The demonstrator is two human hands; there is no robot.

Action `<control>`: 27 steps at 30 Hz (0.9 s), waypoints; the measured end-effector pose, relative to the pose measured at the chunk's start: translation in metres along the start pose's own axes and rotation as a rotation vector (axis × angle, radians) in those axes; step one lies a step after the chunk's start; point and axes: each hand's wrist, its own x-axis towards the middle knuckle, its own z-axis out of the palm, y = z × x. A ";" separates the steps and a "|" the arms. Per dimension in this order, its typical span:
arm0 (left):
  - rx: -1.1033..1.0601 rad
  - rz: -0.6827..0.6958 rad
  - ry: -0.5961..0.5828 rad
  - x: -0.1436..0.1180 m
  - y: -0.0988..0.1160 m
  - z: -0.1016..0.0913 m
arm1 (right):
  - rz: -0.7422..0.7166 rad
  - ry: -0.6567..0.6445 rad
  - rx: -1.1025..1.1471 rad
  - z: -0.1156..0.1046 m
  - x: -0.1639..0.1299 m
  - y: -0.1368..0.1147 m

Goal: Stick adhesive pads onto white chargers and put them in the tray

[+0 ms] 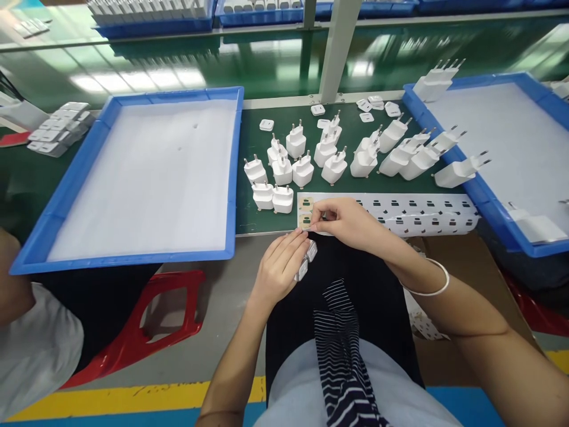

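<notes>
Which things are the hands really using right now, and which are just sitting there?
In use:
- left hand holding white chargers
- right hand picking at the sticker sheet
- loose plugs on the green table, close by

Just sitting there:
- left blue tray
- right blue tray
- red stool
- grey pile at far left

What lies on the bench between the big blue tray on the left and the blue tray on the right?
In the head view, between left tray and right tray: white plug adapters standing on the green mat, and a sticker sheet at its front edge.
</notes>
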 end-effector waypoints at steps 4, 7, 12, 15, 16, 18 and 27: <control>0.025 0.006 0.009 0.000 0.001 0.002 | 0.040 -0.161 0.038 -0.011 0.014 -0.009; 0.037 0.004 0.018 -0.001 0.001 0.003 | 0.136 -0.287 0.110 -0.021 0.026 -0.016; 0.029 -0.006 0.018 0.000 0.001 0.002 | 0.171 -0.216 0.349 -0.032 0.030 -0.013; 0.002 -0.028 0.030 0.001 0.002 0.002 | 0.151 -0.103 0.517 -0.040 0.020 -0.006; -0.013 -0.043 0.033 0.002 0.002 0.002 | 0.145 -0.061 0.580 -0.042 0.015 -0.004; -0.052 -0.084 0.040 0.003 0.003 0.003 | 0.136 0.011 0.691 -0.047 0.004 0.000; -0.497 -0.395 0.279 0.022 0.028 0.003 | 0.157 0.152 0.856 -0.040 -0.051 0.020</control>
